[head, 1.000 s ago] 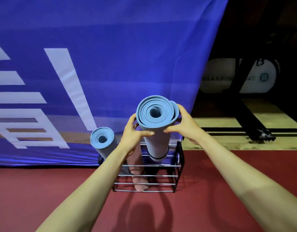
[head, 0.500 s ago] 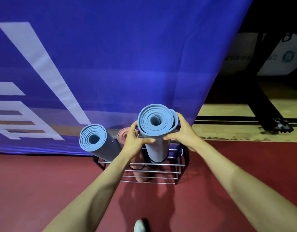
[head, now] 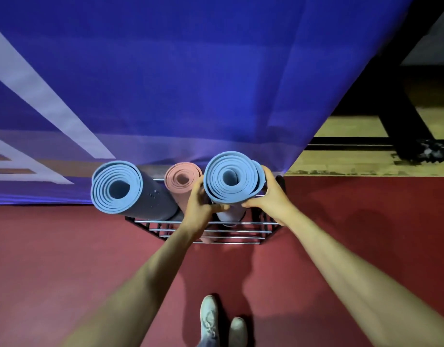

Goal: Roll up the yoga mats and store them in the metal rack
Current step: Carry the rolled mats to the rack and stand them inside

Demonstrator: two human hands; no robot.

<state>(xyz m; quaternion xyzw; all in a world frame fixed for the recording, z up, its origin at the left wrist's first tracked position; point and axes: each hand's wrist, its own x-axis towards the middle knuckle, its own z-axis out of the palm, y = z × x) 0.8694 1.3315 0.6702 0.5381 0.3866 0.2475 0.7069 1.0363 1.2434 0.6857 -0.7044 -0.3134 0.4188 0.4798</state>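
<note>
Blue mat (head: 231, 181), gripped by left hand (head: 199, 204) and right hand (head: 268, 199), sits at the right edge of the metal rack (head: 241, 230); red floor (head: 65, 246), banner (head: 190, 71) right behind.

left mat (head: 117, 187) showing light blue spiral, darker blue outside, middle mat (head: 183, 177) pink, right mat (head: 232, 177) light blue, banner (head: 190, 71) blue, white-striped, floor (head: 65, 259) red

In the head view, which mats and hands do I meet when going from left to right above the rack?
leaning blue mat → pink mat → left hand → upright blue mat → right hand
</note>
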